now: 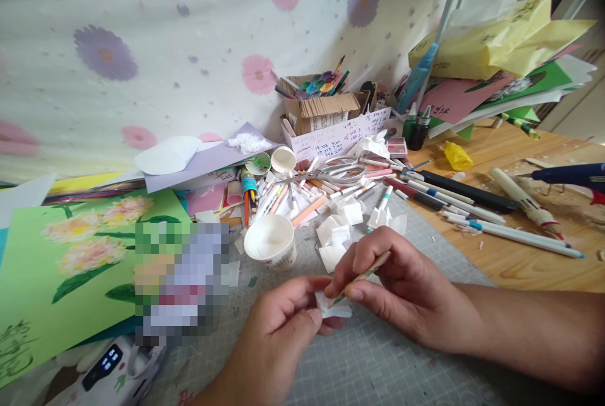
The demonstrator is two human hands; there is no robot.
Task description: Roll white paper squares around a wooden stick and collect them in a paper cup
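Note:
My left hand (283,318) is closed in a pinch on a small white paper piece (334,310) just above the grey cutting mat (378,362). My right hand (401,286) is closed around a thin stick-like tool (366,275), its tip pressed onto that paper piece. The two hands meet at the middle of the mat. A white paper cup (270,241) stands just beyond my left hand. Several small white paper squares (338,236) lie on the mat beyond my right hand.
Green paper with painted flowers (80,255) lies at left. Scissors (340,169), markers and pens clutter the back of the mat. A cardboard box (321,110) holds supplies. Pens (472,204) and a glue gun (571,174) lie on the wooden table at right, under stacked coloured paper (496,59).

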